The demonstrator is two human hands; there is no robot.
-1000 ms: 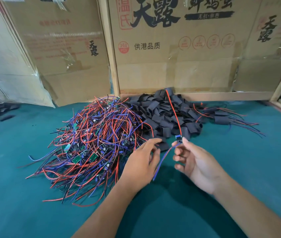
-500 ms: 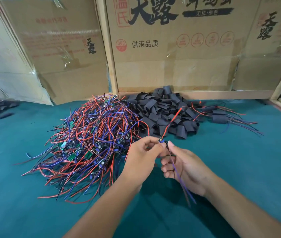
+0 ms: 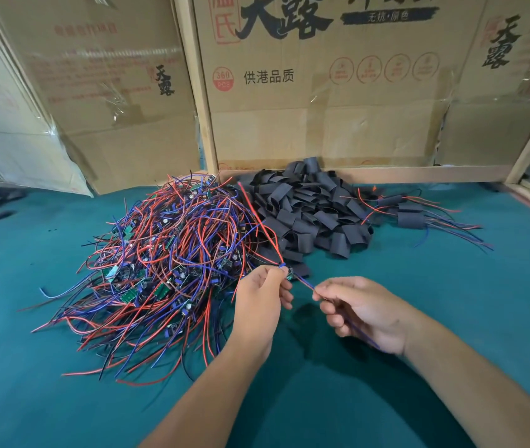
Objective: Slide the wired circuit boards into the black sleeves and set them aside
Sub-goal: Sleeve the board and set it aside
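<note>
Teal cloth covers a table. Near its centre, the left hand pinches a small circuit board while the right hand pinches its blue wires. Loose wired boards lie left; black sleeves sit behind.

- One small green circuit board, held above the bench with red wires rising up and away and blue wires trailing down toward the viewer.
- Tangled pile of wired boards, left.
- Heap of black sleeves behind.
- Sleeved boards, far right.
</note>
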